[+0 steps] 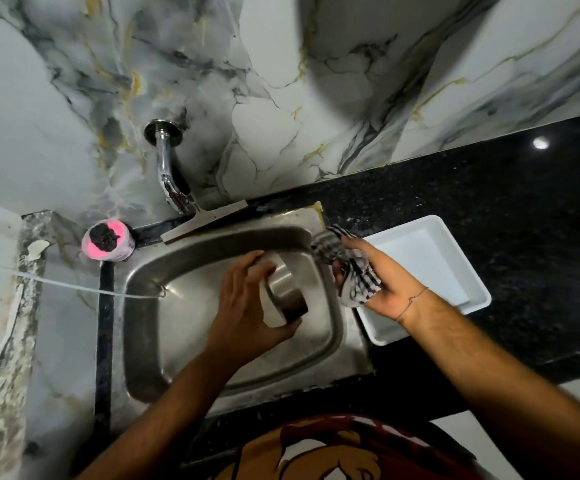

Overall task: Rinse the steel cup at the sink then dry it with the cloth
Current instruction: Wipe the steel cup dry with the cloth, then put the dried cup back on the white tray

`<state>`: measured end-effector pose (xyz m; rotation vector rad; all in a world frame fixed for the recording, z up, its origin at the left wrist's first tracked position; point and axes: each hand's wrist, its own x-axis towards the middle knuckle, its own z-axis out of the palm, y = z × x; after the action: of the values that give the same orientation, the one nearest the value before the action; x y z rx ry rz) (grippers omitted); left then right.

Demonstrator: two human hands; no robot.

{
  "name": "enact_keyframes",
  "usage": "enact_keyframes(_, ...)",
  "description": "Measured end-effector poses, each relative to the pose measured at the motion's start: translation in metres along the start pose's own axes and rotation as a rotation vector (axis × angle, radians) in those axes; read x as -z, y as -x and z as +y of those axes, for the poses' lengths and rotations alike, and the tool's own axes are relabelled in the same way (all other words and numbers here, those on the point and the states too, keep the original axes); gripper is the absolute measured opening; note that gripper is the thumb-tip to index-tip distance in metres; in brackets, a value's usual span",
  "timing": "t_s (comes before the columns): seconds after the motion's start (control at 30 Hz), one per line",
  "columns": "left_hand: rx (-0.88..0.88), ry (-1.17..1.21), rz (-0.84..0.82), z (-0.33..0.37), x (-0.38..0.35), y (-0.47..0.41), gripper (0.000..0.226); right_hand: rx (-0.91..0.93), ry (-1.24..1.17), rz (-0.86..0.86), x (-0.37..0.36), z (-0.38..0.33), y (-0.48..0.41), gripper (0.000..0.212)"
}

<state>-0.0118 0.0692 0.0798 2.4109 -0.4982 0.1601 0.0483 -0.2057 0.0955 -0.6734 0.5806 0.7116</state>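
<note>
The left hand [247, 299] holds the round, shiny steel cup [286, 292] over the basin of the stainless steel sink [143, 341], with fingers curled over the far side of the cup and the thumb under its near rim. The cup lies tilted on its side, its mouth seemingly turned toward the near right. The right hand [378, 282] is closed around the bunched grey-and-white striped cloth [347, 268], just right of the cup and over the sink's right rim, apart from the cup.

No water runs from the chrome wall tap [169, 171] at the far side, so I judge the rinse to be over and the drying step about to begin. The next move calls for bringing cloth and cup together: the right hand should press the cloth against the cup's wall and into its mouth while the left hand turns the cup, keeping a firm hold, since wet steel is likely slippery.

A white rectangular plastic tray [461, 271] sits on the black speckled counter [489, 188] at the right, its near-left part hidden behind the right hand and wrist. A pink tub with a dark scrubber [106, 239] stands at the sink's far left corner. The cup's inside and base are hard to make out, and whether drops cling to it cannot be told. The left palm hides part of the cup's wall.
</note>
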Motion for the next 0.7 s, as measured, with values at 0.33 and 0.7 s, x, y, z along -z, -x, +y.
enact_keyframes(0.33,0.193,0.279,-0.245,0.041,-0.066,-0.031,0.108,0.345,1.176,0.731,0.159,-0.035,0.013,0.031)
enact_keyframes(0.7,0.202,-0.039,-0.48,0.075,-0.206,-0.103,0.108,0.244,2.154,0.603,0.224,-0.051,-0.023,0.079)
